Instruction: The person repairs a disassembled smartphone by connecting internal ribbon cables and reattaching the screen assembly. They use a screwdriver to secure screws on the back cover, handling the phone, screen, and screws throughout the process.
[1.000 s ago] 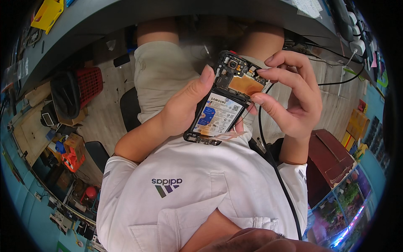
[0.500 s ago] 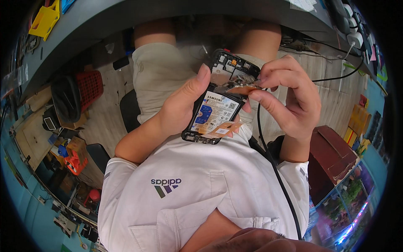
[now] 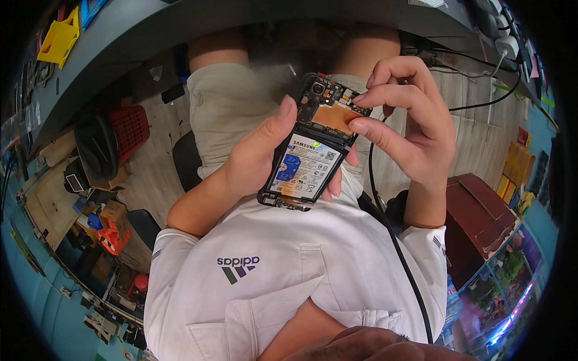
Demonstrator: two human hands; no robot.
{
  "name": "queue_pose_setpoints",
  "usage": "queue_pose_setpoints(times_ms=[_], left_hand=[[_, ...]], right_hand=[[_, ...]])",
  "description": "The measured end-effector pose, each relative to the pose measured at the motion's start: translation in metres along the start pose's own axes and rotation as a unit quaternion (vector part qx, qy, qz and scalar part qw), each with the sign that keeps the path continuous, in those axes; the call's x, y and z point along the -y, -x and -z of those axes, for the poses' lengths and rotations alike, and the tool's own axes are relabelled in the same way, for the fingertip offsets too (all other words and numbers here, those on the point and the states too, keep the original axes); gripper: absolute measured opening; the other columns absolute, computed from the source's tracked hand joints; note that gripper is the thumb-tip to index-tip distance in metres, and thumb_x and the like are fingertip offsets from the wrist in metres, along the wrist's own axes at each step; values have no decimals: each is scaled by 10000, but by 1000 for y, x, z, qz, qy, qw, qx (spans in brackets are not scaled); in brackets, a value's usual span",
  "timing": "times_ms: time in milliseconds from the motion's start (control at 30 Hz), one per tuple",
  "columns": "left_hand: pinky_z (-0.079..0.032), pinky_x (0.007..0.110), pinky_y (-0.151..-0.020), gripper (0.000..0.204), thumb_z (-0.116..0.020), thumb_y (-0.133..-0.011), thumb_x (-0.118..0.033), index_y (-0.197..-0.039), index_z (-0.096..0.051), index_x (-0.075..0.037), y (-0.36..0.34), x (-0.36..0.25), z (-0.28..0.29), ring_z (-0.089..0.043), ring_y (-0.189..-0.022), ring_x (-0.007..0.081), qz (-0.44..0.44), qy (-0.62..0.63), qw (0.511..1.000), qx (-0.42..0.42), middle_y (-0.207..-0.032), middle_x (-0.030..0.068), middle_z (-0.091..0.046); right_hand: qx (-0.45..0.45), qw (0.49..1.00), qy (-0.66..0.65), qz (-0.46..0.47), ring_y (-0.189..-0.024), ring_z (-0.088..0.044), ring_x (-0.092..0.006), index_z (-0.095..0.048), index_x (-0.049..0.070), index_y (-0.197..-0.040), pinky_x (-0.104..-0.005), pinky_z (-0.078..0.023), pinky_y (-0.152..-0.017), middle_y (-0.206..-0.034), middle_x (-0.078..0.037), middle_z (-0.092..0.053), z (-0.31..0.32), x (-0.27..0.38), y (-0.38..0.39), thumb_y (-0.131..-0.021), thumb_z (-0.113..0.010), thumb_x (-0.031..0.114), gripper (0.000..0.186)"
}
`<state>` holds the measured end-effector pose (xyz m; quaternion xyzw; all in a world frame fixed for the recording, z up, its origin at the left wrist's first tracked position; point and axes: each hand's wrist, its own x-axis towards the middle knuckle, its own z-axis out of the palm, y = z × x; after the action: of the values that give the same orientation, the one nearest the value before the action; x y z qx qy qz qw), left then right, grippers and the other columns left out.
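Here, an opened phone [image 3: 310,147] with its back cover off is cradled over the lap in the left hand [image 3: 256,159], whose fingers are wrapped behind it and whose thumb is pressed along its left edge. Farther right, the right hand [image 3: 409,129] is pinched on the orange patch [image 3: 335,118] at the phone's far end.

I'm looking at a repair workshop: grey workbench [image 3: 150,36], yellow plastic tray [image 3: 59,41], power strip [image 3: 504,36], and clutter-strewn wooden floor [image 3: 60,204].
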<state>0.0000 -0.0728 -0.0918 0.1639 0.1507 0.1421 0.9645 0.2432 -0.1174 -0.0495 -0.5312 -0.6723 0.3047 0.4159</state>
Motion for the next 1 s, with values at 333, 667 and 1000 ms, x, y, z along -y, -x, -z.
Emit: queue_pose_setpoints(times_ms=[333, 667, 1000], left_hand=[[-656, 425, -745, 837, -242, -1130, -658, -1541, -429, 47, -1, 1, -2, -770, -883, 364, 10, -1, 1000, -17, -1239, 314, -656], [-648, 396, -747, 664, -411, -1085, -464, -1436, -545, 83, -3, -5, -7, -773, -873, 337, 16, -89, 995, -51, -1193, 291, -708], [-615, 348, -857, 509, -470, -1125, -329, -1414, -594, 72, -2, -11, -6, -763, -957, 240, 24, -113, 993, -35, -1215, 188, -732]], right_hand=[[16, 999, 28, 30, -1009, -624, -192, -785, 21, -1060, -278, -490, -747, -1179, -141, -643, 5, -4, 0, -781, -924, 70, 316], [-15, 999, -42, -30, -927, -642, -163, -769, 37, -1166, -275, -500, -728, -1168, -120, -696, -3, -2, 0, -798, -891, 57, 388], [-5, 992, -77, -96, -878, -657, -142, -784, -7, -1076, -262, -501, -731, -1097, -96, -720, -13, 4, -1, -861, -862, 68, 241]])
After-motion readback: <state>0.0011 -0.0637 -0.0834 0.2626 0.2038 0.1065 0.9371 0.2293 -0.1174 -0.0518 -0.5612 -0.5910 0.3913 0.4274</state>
